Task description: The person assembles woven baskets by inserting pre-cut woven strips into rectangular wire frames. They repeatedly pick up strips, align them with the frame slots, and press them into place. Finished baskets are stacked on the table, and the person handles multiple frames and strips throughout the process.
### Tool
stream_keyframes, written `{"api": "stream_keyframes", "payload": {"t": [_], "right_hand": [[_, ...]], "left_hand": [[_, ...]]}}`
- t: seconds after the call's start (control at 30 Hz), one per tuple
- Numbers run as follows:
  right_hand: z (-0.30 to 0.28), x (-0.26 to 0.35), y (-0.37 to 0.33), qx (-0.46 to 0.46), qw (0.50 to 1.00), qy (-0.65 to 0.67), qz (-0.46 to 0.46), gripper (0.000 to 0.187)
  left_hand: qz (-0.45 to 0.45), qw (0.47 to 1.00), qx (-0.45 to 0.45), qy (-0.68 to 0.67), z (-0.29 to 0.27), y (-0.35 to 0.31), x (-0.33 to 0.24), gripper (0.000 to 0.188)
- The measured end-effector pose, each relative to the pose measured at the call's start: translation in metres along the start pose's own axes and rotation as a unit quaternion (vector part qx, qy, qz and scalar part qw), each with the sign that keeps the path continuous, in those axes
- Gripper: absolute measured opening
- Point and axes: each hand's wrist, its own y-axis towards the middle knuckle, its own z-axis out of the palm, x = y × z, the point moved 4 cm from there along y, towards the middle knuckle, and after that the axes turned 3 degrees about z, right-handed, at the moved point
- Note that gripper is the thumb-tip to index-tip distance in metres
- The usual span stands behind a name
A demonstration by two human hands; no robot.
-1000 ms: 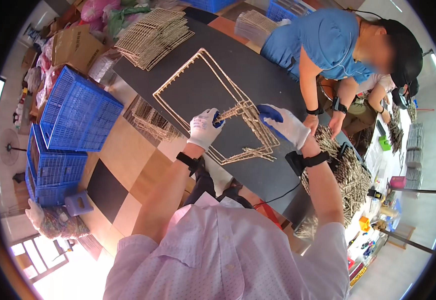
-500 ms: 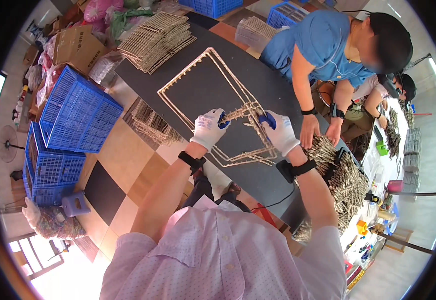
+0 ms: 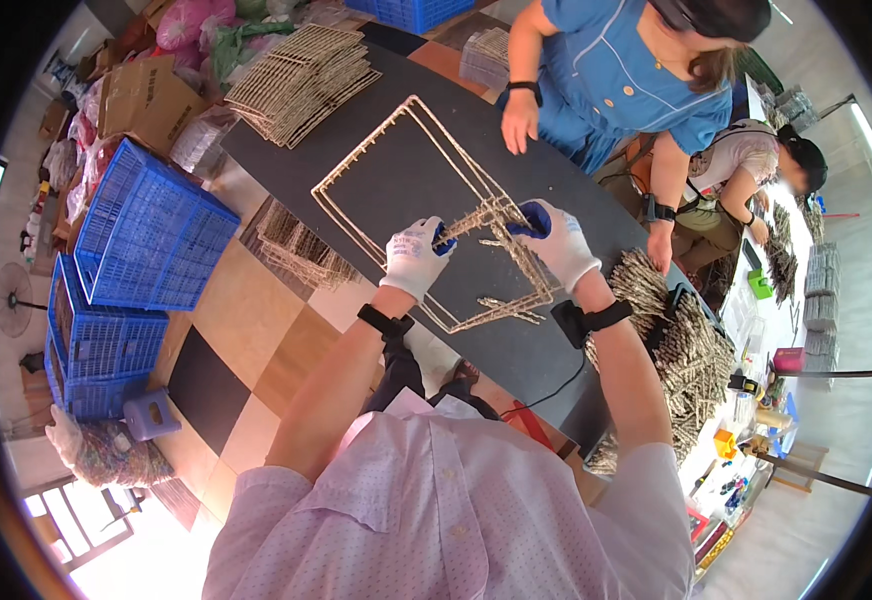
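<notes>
On the dark table lies a large rectangular frame (image 3: 361, 143) of beige, twisted, twig-like rods, with a second outline almost on top of it. My left hand (image 3: 416, 258), in a white glove with blue fingertips, is closed around a bundle of short twig-like sticks (image 3: 476, 220) that points right across the frame. At the bundle's far end, by the frame's right side, my right hand (image 3: 562, 245), gloved alike, has its fingers curled together; what they pinch is hidden. A few loose sticks (image 3: 509, 309) lie inside the frame's near corner.
Stacked finished lattices (image 3: 301, 85) sit at the table's far left. A big heap of sticks (image 3: 681, 370) lies to my right. A co-worker in blue (image 3: 626, 80) stands across the table (image 3: 426, 80). Blue crates (image 3: 161, 230) stand on the floor at left.
The co-worker has straightened and drawn one hand back from the heap to the table's far edge. My right hand has shifted slightly up. Loose sticks inside the frame lie differently.
</notes>
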Motion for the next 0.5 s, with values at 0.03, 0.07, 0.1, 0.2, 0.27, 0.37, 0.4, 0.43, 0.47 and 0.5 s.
{"api": "stream_keyframes", "payload": {"t": [0.03,0.07,0.1,0.2,0.27,0.37,0.4,0.43,0.47,0.5], "right_hand": [[0.001,-0.004,0.001,0.042,0.997,0.058,-0.012,0.036],[0.003,-0.006,0.001,0.083,0.989,0.115,-0.025,0.039],[0.005,-0.008,-0.001,0.121,0.977,0.174,-0.009,0.04],[0.011,-0.009,-0.011,0.229,0.912,0.332,0.073,0.039],[0.014,-0.013,-0.021,0.252,0.887,0.37,0.114,0.039],[0.016,-0.02,-0.029,0.267,0.89,0.353,0.111,0.04],[0.016,-0.022,-0.031,0.269,0.891,0.345,0.118,0.04],[0.016,-0.023,-0.032,0.271,0.893,0.336,0.125,0.04],[0.014,-0.021,-0.034,0.268,0.889,0.352,0.119,0.038],[0.014,-0.018,-0.035,0.264,0.885,0.367,0.114,0.037]], "left_hand": [[0.013,1.0,-0.002,-0.009,0.0,0.0,0.001,0.03],[0.026,1.0,-0.004,-0.018,-0.001,0.0,0.002,0.03],[0.038,0.999,-0.006,-0.027,-0.001,0.0,0.002,0.03],[0.071,0.996,0.011,-0.057,-0.002,0.002,0.008,0.029],[0.095,0.994,0.02,-0.056,-0.001,0.004,0.013,0.028],[0.137,0.986,0.031,-0.088,-0.002,0.005,0.012,0.027],[0.151,0.982,0.034,-0.104,-0.004,0.005,0.011,0.027],[0.164,0.979,0.035,-0.112,-0.005,0.006,0.01,0.027],[0.176,0.976,0.036,-0.12,-0.006,0.008,0.009,0.026],[0.189,0.973,0.037,-0.128,-0.008,0.011,0.008,0.026]]}}
